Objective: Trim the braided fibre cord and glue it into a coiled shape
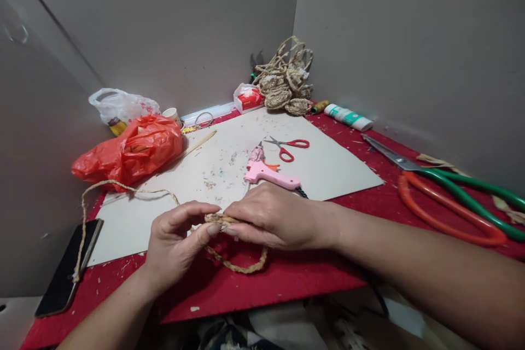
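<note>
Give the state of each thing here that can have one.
Braided cord, held, partly looped
Left hand, pinching cord
Right hand, pinching cord
Red-handled scissors, open
Large shears, shut
Smartphone, screen dark
Glue gun, lying flat
Red plastic bag, bulging
White plastic bag, crumpled
Straw coils, heaped

Dim, diffuse light casts soft shadow on the red cloth-covered bench (297,279) below the right grip (268,214); picture edges look stretched.

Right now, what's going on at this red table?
A person's left hand and right hand are pinching a bunched piece of straw-coloured cord above the red table. A loop of it shows below the hands, and a strand runs left to the phone. Beyond, a pink glue gun and red-handled scissors lie on a pale sheet, unheld.
</note>
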Demonstrator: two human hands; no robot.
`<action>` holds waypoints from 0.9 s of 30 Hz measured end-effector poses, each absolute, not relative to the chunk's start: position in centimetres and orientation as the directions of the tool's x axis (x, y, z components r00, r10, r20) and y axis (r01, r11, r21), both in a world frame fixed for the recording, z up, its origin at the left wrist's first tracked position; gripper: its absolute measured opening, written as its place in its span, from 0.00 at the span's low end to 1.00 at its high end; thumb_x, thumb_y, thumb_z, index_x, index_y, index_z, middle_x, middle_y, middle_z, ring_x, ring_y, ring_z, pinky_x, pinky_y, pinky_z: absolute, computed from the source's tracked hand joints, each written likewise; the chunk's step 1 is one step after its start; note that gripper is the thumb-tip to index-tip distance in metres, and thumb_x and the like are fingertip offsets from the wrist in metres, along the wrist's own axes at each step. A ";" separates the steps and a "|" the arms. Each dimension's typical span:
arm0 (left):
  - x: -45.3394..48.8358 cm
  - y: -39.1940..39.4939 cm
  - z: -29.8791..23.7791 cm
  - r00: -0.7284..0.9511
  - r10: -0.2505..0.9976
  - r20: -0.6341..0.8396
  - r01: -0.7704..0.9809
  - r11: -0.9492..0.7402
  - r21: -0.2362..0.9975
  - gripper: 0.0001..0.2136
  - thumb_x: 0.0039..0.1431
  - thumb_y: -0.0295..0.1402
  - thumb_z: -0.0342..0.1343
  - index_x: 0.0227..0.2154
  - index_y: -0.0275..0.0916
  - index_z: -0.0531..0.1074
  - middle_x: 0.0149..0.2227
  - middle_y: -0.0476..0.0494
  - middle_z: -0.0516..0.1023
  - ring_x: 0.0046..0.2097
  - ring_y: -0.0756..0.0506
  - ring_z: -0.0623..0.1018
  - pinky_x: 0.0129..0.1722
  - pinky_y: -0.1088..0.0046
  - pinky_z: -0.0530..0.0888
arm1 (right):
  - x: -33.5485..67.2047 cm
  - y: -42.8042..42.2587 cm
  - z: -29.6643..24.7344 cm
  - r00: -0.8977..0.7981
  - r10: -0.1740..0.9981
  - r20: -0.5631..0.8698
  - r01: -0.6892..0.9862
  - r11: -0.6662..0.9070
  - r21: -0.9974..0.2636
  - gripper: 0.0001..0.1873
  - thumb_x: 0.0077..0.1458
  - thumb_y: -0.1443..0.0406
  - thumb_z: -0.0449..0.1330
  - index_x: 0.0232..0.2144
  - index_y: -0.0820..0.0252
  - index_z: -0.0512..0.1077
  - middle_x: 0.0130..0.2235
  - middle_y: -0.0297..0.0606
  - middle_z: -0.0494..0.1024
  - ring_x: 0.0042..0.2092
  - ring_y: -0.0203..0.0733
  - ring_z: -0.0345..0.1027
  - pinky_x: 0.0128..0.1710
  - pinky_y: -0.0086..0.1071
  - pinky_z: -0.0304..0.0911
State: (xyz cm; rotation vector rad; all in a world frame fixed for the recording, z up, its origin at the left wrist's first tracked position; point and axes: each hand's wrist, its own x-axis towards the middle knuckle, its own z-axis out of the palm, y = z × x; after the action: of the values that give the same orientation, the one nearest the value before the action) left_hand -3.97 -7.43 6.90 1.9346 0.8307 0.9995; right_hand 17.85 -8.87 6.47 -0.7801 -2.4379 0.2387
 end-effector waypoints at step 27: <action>-3.6 -7.5 6.6 0.323 0.824 0.465 -0.012 -0.488 0.873 0.09 0.56 0.24 0.58 0.38 0.42 0.75 0.28 0.50 0.78 0.28 0.52 0.77 0.29 0.79 0.75 | 17.6 -9.1 6.0 -0.445 0.685 0.577 0.425 0.728 -0.538 0.15 0.57 0.59 0.60 0.43 0.64 0.72 0.28 0.33 0.77 0.27 0.33 0.68 0.29 0.26 0.57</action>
State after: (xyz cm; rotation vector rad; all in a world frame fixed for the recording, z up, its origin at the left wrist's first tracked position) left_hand -3.64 -7.51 6.56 1.7580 0.7297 1.2675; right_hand 17.63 -9.05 5.98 -0.8374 -2.1037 0.4016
